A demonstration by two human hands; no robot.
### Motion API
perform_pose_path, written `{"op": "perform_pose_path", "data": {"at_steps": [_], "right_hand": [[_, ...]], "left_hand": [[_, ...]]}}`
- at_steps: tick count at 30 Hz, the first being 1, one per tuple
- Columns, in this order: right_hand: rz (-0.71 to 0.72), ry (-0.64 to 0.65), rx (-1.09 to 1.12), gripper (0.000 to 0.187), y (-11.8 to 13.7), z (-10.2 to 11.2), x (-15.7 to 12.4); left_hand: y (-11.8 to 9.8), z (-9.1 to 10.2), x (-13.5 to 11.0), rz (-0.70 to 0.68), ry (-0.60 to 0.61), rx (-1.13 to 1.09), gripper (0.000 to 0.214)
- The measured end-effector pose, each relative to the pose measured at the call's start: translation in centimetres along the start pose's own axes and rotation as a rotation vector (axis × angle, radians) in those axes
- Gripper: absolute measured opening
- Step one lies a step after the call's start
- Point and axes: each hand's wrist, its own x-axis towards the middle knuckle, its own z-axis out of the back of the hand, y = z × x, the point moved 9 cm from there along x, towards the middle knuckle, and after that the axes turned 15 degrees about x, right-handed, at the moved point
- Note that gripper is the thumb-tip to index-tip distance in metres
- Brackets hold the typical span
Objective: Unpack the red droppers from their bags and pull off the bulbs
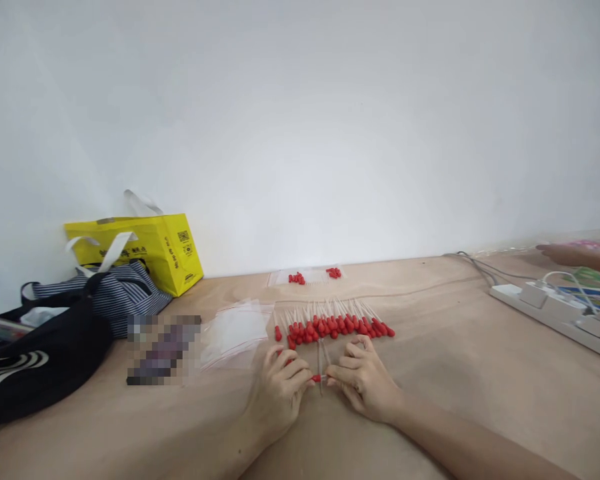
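Observation:
A row of thin clear droppers with red rubber bulbs point(335, 325) lies on the wooden table point(430, 373). My left hand point(279, 390) and my right hand point(363, 379) rest just in front of the row, fingertips meeting. Together they pinch one small dropper point(321, 375) with a red bulb between them. Both hands have their fingers curled. A stack of clear zip bags point(235, 330) lies left of the row, near my left hand. Two filled bags with red bulbs point(310, 275) lie farther back by the wall.
A yellow shopping bag point(150, 250), a striped bag point(107, 293) and a black bag point(35, 367) sit at the left. A white power strip with plugs and cables point(555, 310) lies at the right. Another person's hand point(575, 255) shows at the far right.

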Motion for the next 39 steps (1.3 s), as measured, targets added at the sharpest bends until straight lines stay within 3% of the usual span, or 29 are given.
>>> {"op": "perform_pose_path", "data": {"at_steps": [7,12,16,20,24,31,36,39], "right_hand": [[-0.029,-0.026,0.079,0.025,-0.5,0.5,-0.5],[-0.281,-0.183,0.129,0.030,-4.9,2.4,-2.1],[-0.352,-0.242,0.251,0.035,-6.0,2.3,-2.2],[-0.328,-0.253,0.276,0.042,-5.4,1.5,-1.7],[-0.348,-0.262,0.266,0.036,-5.7,0.8,-1.6],[-0.431,-0.244,0.167,0.016,-6.3,0.0,-1.0],[-0.385,-0.224,0.294,0.013,-5.2,0.1,-0.4],[-0.378,-0.178,0.354,0.016,-4.5,0.3,-0.3]], "left_hand": [[0.7,-0.6,-0.7,0.024,0.066,0.030,0.022],[3.9,-0.5,-2.0,0.206,0.027,-0.048,0.021],[7.1,0.1,-2.8,0.445,-0.022,-0.111,0.025],[10.1,-0.2,-3.8,0.658,0.085,-0.149,0.024],[11.2,-1.7,-5.1,0.813,0.205,-0.276,0.019],[10.4,-3.3,-5.1,0.834,0.255,-0.343,0.023],[11.0,-3.7,-5.5,0.872,0.264,-0.443,0.026],[11.4,-3.1,-5.1,0.824,0.248,-0.352,0.027]]}}
